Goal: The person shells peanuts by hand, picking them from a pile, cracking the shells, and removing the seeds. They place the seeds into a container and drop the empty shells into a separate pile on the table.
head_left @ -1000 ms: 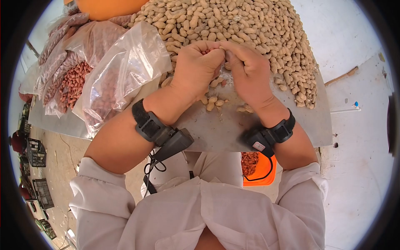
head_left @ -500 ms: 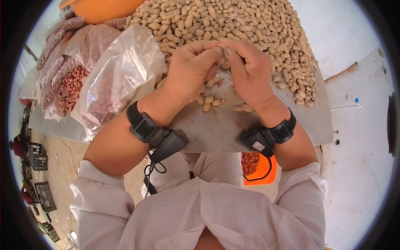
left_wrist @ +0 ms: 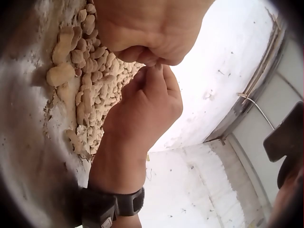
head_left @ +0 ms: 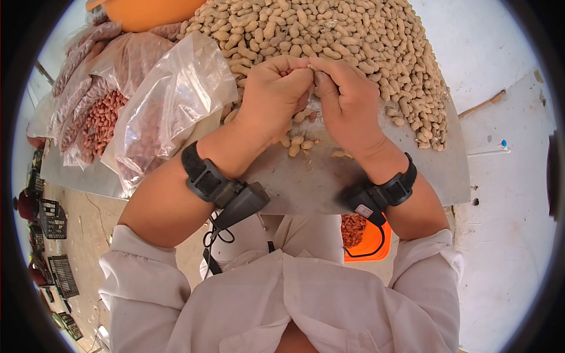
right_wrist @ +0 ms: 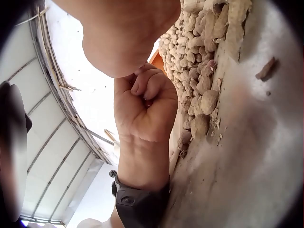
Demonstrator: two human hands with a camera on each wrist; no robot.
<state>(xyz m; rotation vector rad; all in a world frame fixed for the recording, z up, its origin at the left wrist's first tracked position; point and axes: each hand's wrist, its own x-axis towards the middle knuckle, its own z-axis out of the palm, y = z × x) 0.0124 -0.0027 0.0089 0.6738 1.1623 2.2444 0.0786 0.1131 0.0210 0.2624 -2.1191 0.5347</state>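
Over the near edge of the peanut pile, my left hand and right hand meet at the fingertips. Between them they pinch a peanut, of which only a pale bit shows. Red peanut kernels show inside the curled fingers of the left hand; in the right wrist view a red kernel peeks from that palm. The right hand's thumb and forefinger press together at the peanut, as the left wrist view also shows. A few loose unshelled peanuts lie on the metal tabletop below the hands.
Left of the pile lie clear plastic bags and red kernels in an open bag. An orange basin stands behind them. Below the table's front edge is an orange tub with reddish bits. Black crates stand at far left.
Both hands stay together over the pile, with small shifts of the fingers around the peanut. The kernels in the left hand, mostly covered half a second ago, show again.
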